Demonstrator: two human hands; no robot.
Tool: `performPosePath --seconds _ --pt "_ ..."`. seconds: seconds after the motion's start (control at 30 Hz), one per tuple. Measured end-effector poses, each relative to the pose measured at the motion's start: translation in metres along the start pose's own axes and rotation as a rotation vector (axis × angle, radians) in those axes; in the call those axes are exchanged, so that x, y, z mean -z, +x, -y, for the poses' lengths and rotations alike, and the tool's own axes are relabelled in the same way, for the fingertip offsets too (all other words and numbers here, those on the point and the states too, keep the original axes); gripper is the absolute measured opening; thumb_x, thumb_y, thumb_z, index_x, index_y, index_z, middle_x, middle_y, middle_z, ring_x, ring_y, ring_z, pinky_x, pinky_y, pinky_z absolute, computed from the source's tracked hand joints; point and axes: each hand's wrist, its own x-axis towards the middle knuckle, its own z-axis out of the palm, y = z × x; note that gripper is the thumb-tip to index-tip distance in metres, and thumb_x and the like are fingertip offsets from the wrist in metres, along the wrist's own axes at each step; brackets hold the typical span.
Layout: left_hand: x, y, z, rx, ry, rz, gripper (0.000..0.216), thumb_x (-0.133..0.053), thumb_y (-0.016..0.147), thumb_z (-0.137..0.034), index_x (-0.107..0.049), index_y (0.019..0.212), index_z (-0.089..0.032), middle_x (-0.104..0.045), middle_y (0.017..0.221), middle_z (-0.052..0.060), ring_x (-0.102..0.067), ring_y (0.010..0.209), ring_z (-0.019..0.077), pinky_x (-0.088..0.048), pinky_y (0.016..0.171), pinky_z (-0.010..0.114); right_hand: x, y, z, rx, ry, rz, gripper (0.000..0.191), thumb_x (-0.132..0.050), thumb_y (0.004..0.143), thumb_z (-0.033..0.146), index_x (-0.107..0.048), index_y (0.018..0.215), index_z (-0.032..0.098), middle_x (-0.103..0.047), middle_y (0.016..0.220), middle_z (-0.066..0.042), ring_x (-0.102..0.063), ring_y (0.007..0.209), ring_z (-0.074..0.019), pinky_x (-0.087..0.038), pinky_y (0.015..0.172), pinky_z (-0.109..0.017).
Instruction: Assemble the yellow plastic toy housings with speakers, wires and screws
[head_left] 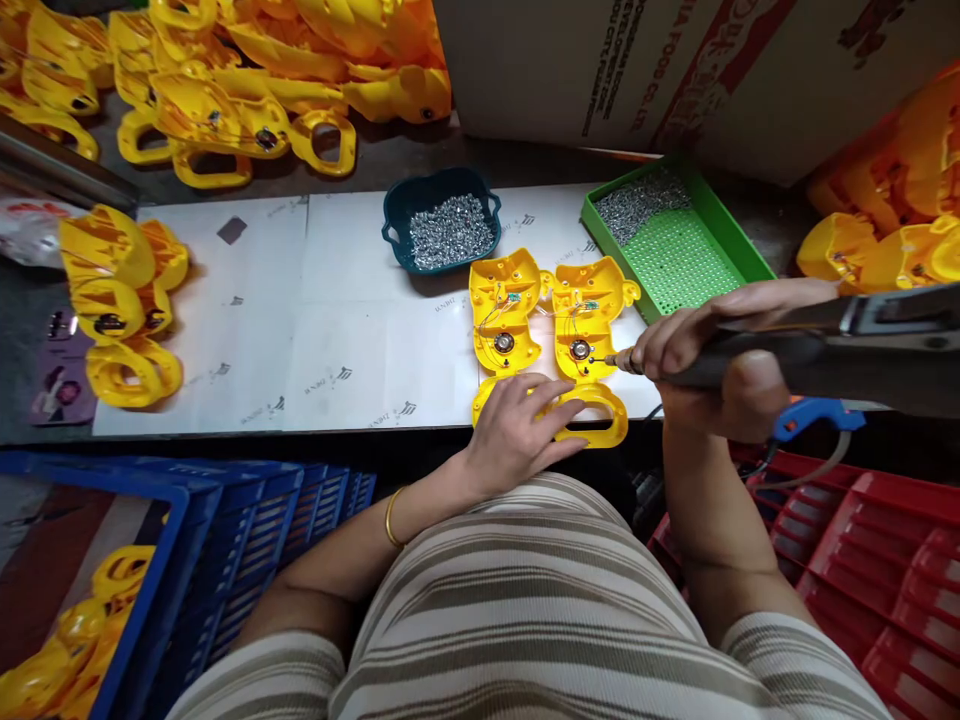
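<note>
Two yellow plastic shell halves lie side by side on the white board, hollow faces up, with thin wires, a small green circuit board and a round dark part in each. My left hand rests with fingers spread over the handle loops of the left shell and the right shell. In my right hand is a dark electric screwdriver, gripped from the right side. Its bit reaches into the right shell, beside the round part. Whether a screw sits at the tip is too small to tell.
Behind the shells stand a dark teal basket of small screws and a green tray with more. Yellow shells stack at left; others pile behind. A cardboard box stands at back. Blue crates and a red crate flank my body.
</note>
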Motion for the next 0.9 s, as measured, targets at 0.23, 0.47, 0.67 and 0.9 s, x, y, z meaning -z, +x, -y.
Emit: performPosePath --seconds 0.23,0.47,0.67,0.9 --pt "-0.008 0.001 -0.008 -0.04 0.102 0.265 0.059 -0.065 0.081 -0.06 -0.057 0.129 -0.027 -0.055 0.14 0.008 -0.046 0.124 0.0296 -0.032 0.098 0.043 -0.001 -0.002 -0.025 -0.067 -0.082 0.05 0.024 -0.065 0.076 0.05 -0.054 0.091 0.035 -0.046 0.048 0.01 -0.043 0.035 -0.014 -0.041 0.039 -0.032" --pt "-0.012 0.002 -0.008 -0.053 0.118 0.367 0.063 -0.069 0.08 -0.055 -0.052 0.134 -0.027 -0.049 0.145 0.008 -0.043 0.127 0.0297 -0.031 0.103 0.047 -0.007 -0.004 -0.04 -0.081 -0.066 0.039 0.027 -0.067 0.074 0.054 -0.054 0.09 0.036 -0.043 0.045 0.009 -0.04 0.032 -0.016 -0.035 0.037 -0.034" --pt "-0.014 0.003 -0.006 -0.063 0.096 0.381 0.061 -0.072 0.08 -0.047 -0.052 0.134 -0.027 -0.05 0.144 0.01 -0.044 0.127 0.0293 -0.031 0.103 0.046 -0.007 -0.006 -0.042 -0.208 -0.123 0.066 0.03 -0.065 0.073 0.057 -0.05 0.088 0.036 -0.045 0.05 0.008 -0.042 0.037 -0.0161 -0.038 0.042 -0.036" --pt "-0.019 0.003 -0.006 -0.111 0.081 0.37 0.032 -0.055 0.094 -0.031 -0.058 0.126 -0.027 -0.055 0.139 0.008 -0.047 0.123 0.0255 -0.033 0.098 0.044 -0.008 -0.003 -0.043 -0.263 -0.115 0.099 0.044 -0.068 0.069 0.064 -0.043 0.087 0.033 -0.045 0.05 0.009 -0.04 0.036 -0.0133 -0.037 0.042 -0.033"
